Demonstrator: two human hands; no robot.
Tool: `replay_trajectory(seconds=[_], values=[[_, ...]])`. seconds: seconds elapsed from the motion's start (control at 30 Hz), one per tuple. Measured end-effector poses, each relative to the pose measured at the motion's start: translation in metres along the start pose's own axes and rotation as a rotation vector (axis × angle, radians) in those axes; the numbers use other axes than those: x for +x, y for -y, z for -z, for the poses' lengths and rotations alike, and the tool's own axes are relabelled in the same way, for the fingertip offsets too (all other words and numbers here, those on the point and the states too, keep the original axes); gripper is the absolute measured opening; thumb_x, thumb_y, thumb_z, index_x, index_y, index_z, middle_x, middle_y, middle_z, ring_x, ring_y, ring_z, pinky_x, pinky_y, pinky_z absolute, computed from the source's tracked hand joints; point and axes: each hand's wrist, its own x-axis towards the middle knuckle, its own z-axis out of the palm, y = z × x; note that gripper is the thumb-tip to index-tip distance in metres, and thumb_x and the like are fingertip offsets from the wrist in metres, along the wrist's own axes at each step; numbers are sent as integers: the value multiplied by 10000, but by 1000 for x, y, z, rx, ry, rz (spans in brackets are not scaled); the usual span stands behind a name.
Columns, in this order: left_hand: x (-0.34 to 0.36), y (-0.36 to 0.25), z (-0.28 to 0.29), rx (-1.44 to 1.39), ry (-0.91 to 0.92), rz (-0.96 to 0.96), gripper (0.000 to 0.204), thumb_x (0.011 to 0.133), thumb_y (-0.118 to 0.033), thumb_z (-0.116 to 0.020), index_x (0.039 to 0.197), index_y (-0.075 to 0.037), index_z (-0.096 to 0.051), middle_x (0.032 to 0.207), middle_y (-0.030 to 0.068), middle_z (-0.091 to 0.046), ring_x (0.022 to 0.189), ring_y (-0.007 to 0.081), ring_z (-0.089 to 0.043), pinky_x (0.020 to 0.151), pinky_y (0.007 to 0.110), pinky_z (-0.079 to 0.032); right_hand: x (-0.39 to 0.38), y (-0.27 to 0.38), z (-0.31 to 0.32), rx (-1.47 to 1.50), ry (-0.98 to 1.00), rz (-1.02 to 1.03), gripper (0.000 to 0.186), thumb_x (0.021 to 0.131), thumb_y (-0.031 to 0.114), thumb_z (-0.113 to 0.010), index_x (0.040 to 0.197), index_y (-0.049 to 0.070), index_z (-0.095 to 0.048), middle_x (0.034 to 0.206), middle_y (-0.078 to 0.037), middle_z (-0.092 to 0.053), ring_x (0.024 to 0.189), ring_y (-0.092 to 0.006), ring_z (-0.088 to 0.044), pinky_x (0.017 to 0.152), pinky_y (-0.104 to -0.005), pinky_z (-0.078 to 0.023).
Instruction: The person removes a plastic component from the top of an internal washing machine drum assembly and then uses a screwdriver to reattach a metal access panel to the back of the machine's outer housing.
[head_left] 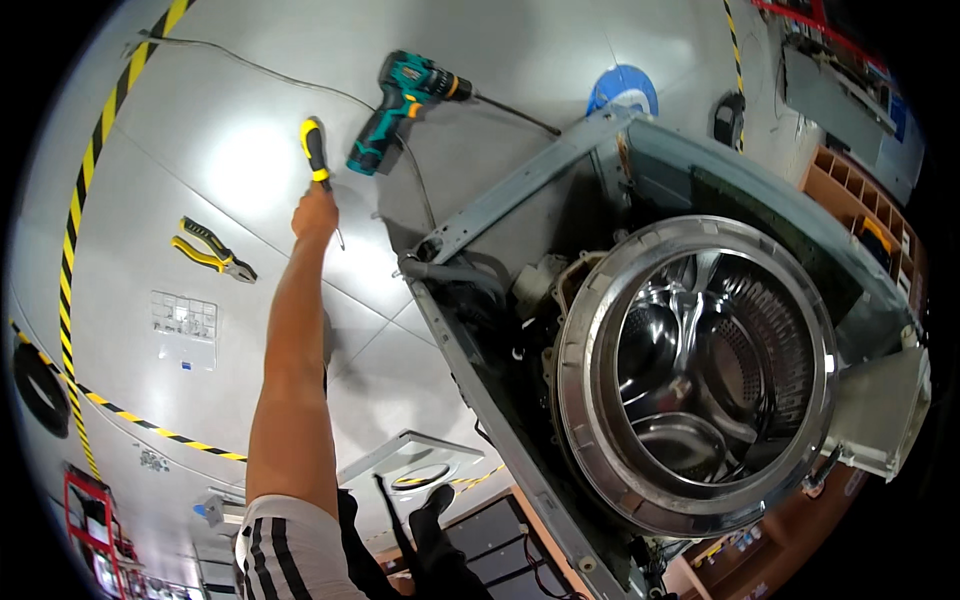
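Observation:
My left hand, at the end of an outstretched arm, is closed round a screwdriver low on its length. Its yellow and black handle sticks out beyond the fingers, and the thin shaft shows on the near side. To the right of that hand lies a teal and black cordless drill with a long bit. Pliers with yellow and black handles rest on the floor to the left. An opened washing machine with its steel drum bared fills the right side. My right hand is out of sight.
A cable crosses the floor behind the drill. A flat clear case and scattered small parts lie at left. A white panel with a round opening is near my feet. Beyond the machine are a blue disc and shelving.

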Motion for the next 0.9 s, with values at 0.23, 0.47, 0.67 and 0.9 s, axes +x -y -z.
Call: replay_trajectory(seconds=[0.23, 0.47, 0.67, 0.9], values=[[-95, 92, 19, -891, 202, -61, 181, 904, -175, -463, 960, -11, -514, 652, 103, -611, 510, 179, -606, 477, 302, -518, -54, -3, -21, 59, -139, 177, 405, 869, 306, -538, 1144, 10, -516, 1142, -173, -551, 909, -354, -592, 769, -447, -480], [-329, 202, 173, -356, 9, -352, 283, 906, -264, -516, 995, -20, -627, 546, 54, -558, 449, 124, -515, 456, 286, -395, -57, 2, -30, 117, -518, 341, 498, 695, 353, -741, 1023, 26, -557, 1094, -178, -560, 996, -302, -567, 888, -464, -440], [-564, 176, 304, -251, 26, -593, 187, 841, -155, -624, 910, 15, -662, 587, 84, -603, 497, 73, -501, 477, 248, -409, -115, 9, -46, 344, -1044, 547, 503, 638, 167, -777, 1054, -12, -558, 1165, -192, -521, 1054, -339, -523, 921, -482, -400], [-810, 141, 290, 286, 141, -1431, 103, 734, -150, -713, 812, -88, -689, 646, 57, -622, 530, 229, -577, 476, 294, -443, -302, 21, -183, 1014, -637, 351, 441, 815, 220, -648, 1177, 5, -514, 1136, -158, -555, 992, -256, -577, 824, -332, -470]])
